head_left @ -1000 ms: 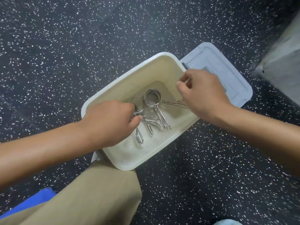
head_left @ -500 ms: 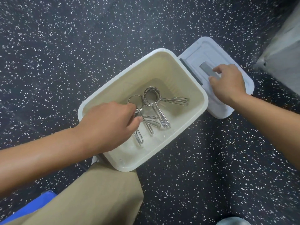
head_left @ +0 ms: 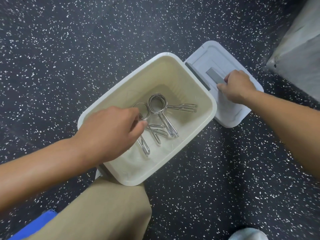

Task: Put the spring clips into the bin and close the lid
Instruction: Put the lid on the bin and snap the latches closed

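A cream plastic bin [head_left: 194, 134] stands open on the dark speckled floor. Several chrome spring clips [head_left: 166, 116] lie on its bottom. My left hand [head_left: 112, 132] reaches into the bin from the left, fingers closed around the ring of one clip, which rests among the others. The pale grey lid [head_left: 216, 61] lies flat on the floor against the bin's right rim. My right hand [head_left: 237, 87] sits on the lid, fingers curled around its dark grey handle [head_left: 213, 75].
My knee in tan trousers [head_left: 107, 208] is just below the bin's near corner. A grey block [head_left: 299, 47] stands at the upper right. Something blue [head_left: 34, 224] shows at the bottom left and a pale shoe tip [head_left: 247, 234] at the bottom right.
My right hand left the bin's rim, moved right onto the lid and closed on its handle. My left hand stayed on the clip inside the bin.
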Action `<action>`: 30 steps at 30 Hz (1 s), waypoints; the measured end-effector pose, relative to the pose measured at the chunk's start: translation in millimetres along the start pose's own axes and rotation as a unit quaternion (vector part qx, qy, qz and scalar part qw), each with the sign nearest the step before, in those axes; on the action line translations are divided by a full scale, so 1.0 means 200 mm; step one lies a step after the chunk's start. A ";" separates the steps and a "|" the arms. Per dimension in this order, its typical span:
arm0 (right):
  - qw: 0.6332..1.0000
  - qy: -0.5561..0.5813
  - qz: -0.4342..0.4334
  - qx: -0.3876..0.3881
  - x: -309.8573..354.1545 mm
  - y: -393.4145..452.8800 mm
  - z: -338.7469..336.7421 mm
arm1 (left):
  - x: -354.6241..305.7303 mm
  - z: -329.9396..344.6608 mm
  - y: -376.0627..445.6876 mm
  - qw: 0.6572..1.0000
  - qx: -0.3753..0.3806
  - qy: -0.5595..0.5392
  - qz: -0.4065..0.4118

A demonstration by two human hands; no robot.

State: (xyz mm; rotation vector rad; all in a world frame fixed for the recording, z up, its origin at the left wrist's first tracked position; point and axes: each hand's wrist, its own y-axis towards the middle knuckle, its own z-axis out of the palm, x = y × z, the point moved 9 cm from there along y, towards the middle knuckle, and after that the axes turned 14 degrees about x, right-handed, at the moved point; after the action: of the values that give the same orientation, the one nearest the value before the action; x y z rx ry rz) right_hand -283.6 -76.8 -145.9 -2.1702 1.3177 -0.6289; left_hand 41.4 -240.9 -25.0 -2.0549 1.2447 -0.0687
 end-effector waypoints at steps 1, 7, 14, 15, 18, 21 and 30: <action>1.000 -0.031 -0.004 0.004 0.01 0.00 -0.01 | 0.00 -0.01 0.00 1.000 -0.003 0.001 -0.002; 0.995 -0.098 -0.018 -0.007 0.02 -0.06 -0.01 | 0.04 -0.03 0.00 1.000 -0.011 0.004 -0.020; 0.996 -0.078 -0.032 -0.023 -0.11 -0.26 -0.06 | 0.02 -0.07 -0.01 1.000 -0.021 0.008 -0.016; 0.996 -0.073 -0.036 -0.025 -0.13 -0.29 -0.07 | 0.01 -0.08 -0.02 1.000 -0.022 0.008 -0.019; 0.997 -0.060 -0.035 -0.021 -0.22 -0.39 -0.11 | 0.01 -0.09 -0.03 0.999 -0.024 0.009 -0.028; 0.998 -0.056 -0.034 -0.024 -0.28 -0.49 -0.17 | -0.01 -0.11 -0.05 0.999 -0.027 0.011 -0.027; 0.994 0.003 -0.088 -0.064 -0.20 -0.82 -0.30 | -0.09 -0.15 -0.08 0.999 -0.054 0.009 -0.006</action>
State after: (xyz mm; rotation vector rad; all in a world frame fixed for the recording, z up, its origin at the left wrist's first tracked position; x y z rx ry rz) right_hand -229.5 11.8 0.4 -2.4103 1.2089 -0.6340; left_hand 31.4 -238.2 11.5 -2.1579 1.2713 -0.0261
